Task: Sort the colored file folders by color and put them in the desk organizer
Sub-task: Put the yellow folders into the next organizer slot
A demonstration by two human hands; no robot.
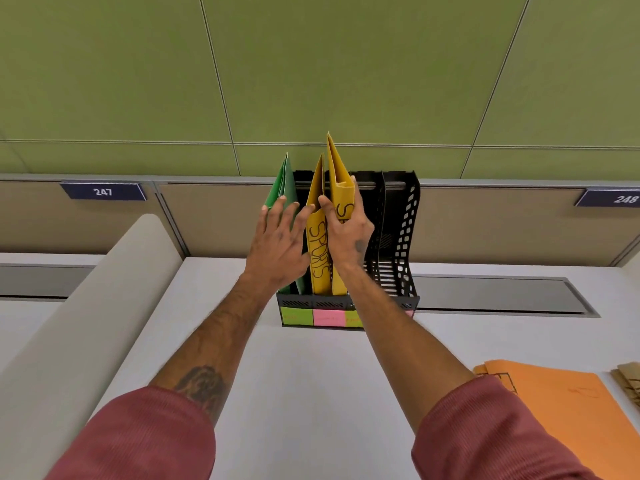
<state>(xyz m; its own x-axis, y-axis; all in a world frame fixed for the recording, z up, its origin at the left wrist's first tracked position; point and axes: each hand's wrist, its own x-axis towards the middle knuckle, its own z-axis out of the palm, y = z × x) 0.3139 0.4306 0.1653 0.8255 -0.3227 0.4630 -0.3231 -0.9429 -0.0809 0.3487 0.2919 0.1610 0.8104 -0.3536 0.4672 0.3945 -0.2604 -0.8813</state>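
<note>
Your left hand (pixel 277 240), fingers spread flat, leans against the green folders (pixel 284 188) standing upright in the leftmost slot of the black organizer (pixel 398 244) at frame centre. Your right hand (pixel 348 226) pinches a yellow folder (pixel 337 174), long axis vertical, beside another yellow folder marked SPORTS (pixel 317 237). The right slots stand open. Orange folders (pixel 561 410) lie flat on the worktop (pixel 311 375) at lower right, cut off by the frame edge.

green folders (pixel 284 183), yellow folders (pixel 319 244) upright in black organizer (pixel 398 237)
</note>
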